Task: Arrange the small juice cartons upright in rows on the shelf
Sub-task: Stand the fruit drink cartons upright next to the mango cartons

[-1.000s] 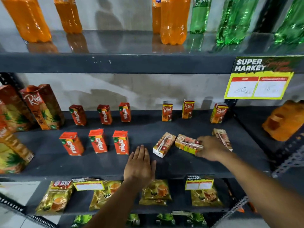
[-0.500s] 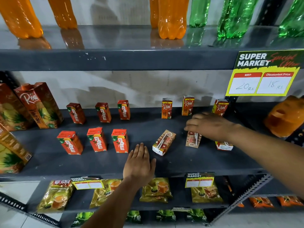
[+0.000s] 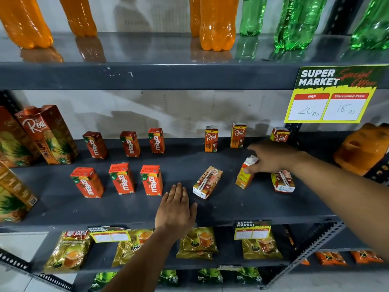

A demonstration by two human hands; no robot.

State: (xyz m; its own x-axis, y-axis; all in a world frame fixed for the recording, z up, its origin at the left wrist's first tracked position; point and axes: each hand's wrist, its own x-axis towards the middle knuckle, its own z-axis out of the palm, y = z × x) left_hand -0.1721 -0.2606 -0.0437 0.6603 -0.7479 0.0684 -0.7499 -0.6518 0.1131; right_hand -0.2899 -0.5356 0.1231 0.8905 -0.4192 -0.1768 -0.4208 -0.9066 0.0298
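Observation:
On the dark shelf (image 3: 221, 209) several red Maaza cartons (image 3: 121, 178) stand upright in two rows at the left. Three small Real cartons (image 3: 211, 139) stand upright at the back right. In front of them one Real carton (image 3: 207, 182) lies flat, straw side up, and another (image 3: 283, 182) lies flat further right. Between these, my right hand (image 3: 271, 158) grips the top of a third Real carton (image 3: 245, 174), which stands nearly upright, slightly tilted. My left hand (image 3: 175, 207) rests flat on the shelf's front part, fingers together, holding nothing.
Tall Real pineapple cartons (image 3: 47, 133) fill the shelf's left end. An orange bottle (image 3: 362, 148) lies at the right end. Orange and green bottles (image 3: 216, 22) stand on the shelf above, where a yellow price card (image 3: 328, 102) hangs. Tea packets (image 3: 197, 242) lie on the lower shelf.
My right hand has tipped the middle Real carton from lying flat to nearly upright. The left hand has stayed in place.

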